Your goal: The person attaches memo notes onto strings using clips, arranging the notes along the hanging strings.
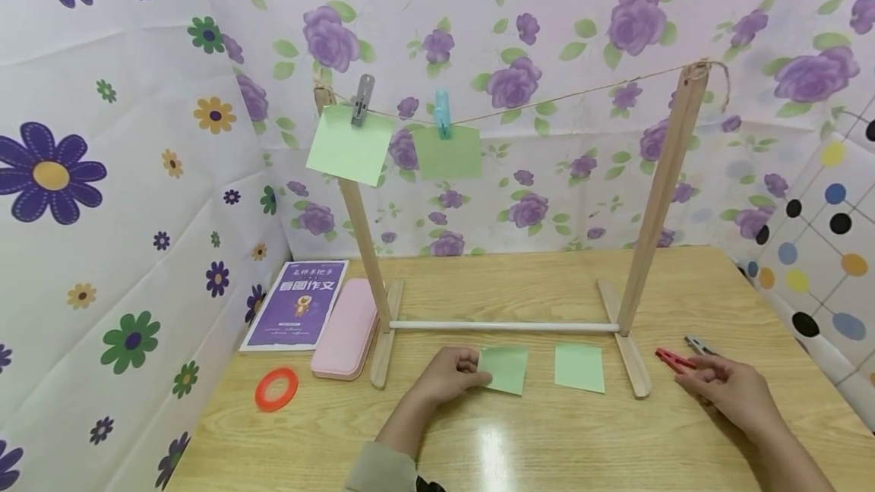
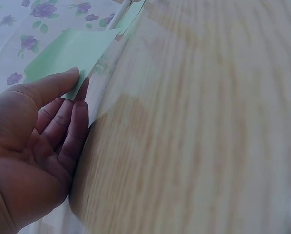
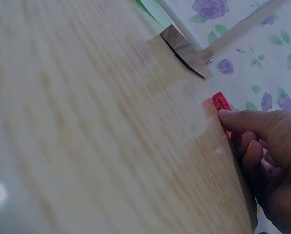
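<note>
My left hand (image 1: 447, 376) pinches the left edge of a green paper square (image 1: 504, 370) between thumb and fingers; in the left wrist view that paper (image 2: 72, 53) is tilted up from the table. A second green square (image 1: 579, 367) lies flat to its right. On the far right, my right hand (image 1: 734, 393) grips a red clothespin (image 1: 674, 360) by one end, as the right wrist view also shows. Just behind it lies a grey clothespin (image 1: 700, 345). Two more green papers hang from a twine line, one under a grey clothespin (image 1: 362, 100), one under a blue clothespin (image 1: 443, 114).
A wooden frame with a left post (image 1: 365, 249), a right post (image 1: 659, 203) and a white crossbar (image 1: 506, 326) stands behind my hands. Left of it are a purple booklet (image 1: 295, 306), a pink case (image 1: 345, 331) and a red-orange ring (image 1: 276, 389). Flowered cloth (image 1: 547, 21) backs the table.
</note>
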{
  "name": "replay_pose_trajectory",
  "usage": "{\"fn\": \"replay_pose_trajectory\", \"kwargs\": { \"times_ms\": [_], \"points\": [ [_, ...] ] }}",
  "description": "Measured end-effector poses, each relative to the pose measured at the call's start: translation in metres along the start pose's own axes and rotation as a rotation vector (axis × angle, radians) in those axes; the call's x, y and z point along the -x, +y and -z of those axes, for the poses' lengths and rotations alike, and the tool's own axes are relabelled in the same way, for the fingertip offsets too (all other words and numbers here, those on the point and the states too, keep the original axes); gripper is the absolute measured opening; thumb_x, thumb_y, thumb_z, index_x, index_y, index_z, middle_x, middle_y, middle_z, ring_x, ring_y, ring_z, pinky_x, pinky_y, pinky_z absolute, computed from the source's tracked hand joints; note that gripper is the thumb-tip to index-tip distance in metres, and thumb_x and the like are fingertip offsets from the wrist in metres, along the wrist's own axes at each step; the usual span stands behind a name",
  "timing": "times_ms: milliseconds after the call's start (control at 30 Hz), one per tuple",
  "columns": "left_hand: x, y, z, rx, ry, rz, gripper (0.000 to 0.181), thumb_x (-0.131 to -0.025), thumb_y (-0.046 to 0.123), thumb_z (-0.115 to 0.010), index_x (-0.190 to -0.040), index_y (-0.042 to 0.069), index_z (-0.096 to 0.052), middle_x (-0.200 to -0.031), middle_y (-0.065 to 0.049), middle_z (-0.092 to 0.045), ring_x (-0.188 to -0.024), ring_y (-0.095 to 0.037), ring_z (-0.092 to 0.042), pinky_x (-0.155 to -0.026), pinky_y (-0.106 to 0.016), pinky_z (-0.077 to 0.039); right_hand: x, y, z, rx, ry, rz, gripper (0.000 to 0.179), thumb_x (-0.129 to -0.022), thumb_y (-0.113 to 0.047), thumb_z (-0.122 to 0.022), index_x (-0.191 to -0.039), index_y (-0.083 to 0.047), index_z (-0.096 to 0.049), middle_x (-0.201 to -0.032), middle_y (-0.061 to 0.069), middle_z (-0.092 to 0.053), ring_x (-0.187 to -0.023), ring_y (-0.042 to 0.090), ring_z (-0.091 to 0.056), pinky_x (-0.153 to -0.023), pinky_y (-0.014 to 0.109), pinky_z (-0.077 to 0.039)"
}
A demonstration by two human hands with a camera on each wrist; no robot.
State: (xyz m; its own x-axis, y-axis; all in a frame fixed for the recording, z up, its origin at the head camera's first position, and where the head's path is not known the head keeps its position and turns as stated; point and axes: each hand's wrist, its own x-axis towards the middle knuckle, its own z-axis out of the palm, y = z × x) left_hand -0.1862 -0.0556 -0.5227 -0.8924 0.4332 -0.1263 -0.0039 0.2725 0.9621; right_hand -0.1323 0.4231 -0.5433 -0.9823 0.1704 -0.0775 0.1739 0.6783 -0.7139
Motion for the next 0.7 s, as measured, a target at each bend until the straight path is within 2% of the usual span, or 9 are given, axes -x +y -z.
{"fn": "replay_pose_trajectory", "kwargs": {
  "times_ms": [167,400,500,633,700],
  "points": [
    [0.0010,-0.0003,0.0000,0.009,-0.009,0.002,0.032,-0.091,0.011,-0.077,-0.076,0.009,-0.049,-0.062,0.004,-0.032,-0.057,-0.012,-0.027,-0.054,-0.022,-0.028,-0.0003,0.0007,0.0012,-0.033,-0.004,-0.024,0.068,-0.088,-0.050,-0.076,-0.126,0.006,-0.065,-0.080,0.004,-0.065,-0.060,0.013,-0.055,-0.047,0.028,-0.051],
    [0.0009,-0.0020,-0.0003,0.008,-0.011,0.004,0.019,-0.091,0.010,-0.077,-0.085,0.007,-0.060,-0.065,0.006,-0.039,-0.059,-0.010,-0.033,-0.053,-0.019,-0.031,0.0017,0.0038,0.0026,-0.245,-0.028,-0.074,0.073,-0.096,-0.048,-0.068,-0.140,0.007,-0.050,-0.094,-0.013,-0.069,-0.076,0.008,-0.066,-0.058,0.029,-0.059],
    [0.0011,-0.0024,-0.0003,0.014,-0.008,0.010,0.018,-0.091,0.010,-0.077,-0.086,0.006,-0.060,-0.065,0.005,-0.039,-0.059,-0.010,-0.032,-0.053,-0.020,-0.031,0.0026,0.0045,0.0015,-0.294,-0.047,-0.084,0.076,-0.094,-0.046,-0.071,-0.142,0.008,-0.048,-0.094,-0.010,-0.071,-0.078,0.010,-0.069,-0.062,0.030,-0.062],
    [0.0020,-0.0011,-0.0006,0.011,0.009,0.015,0.015,-0.090,0.010,-0.078,-0.090,0.003,-0.064,-0.070,0.004,-0.049,-0.061,-0.010,-0.037,-0.054,-0.019,-0.034,0.0029,0.0042,0.0010,-0.316,-0.027,-0.080,0.070,-0.092,-0.044,-0.074,-0.139,0.006,-0.055,-0.093,-0.009,-0.071,-0.077,0.012,-0.069,-0.065,0.030,-0.063],
    [0.0027,-0.0004,-0.0012,0.010,0.017,0.009,0.015,-0.089,0.009,-0.078,-0.092,0.002,-0.066,-0.073,0.003,-0.053,-0.063,-0.011,-0.039,-0.055,-0.019,-0.036,0.0029,0.0044,0.0023,-0.349,-0.015,-0.090,0.054,-0.093,-0.043,-0.074,-0.134,-0.008,-0.064,-0.090,-0.008,-0.071,-0.076,0.011,-0.068,-0.065,0.030,-0.063]
  ]
}}
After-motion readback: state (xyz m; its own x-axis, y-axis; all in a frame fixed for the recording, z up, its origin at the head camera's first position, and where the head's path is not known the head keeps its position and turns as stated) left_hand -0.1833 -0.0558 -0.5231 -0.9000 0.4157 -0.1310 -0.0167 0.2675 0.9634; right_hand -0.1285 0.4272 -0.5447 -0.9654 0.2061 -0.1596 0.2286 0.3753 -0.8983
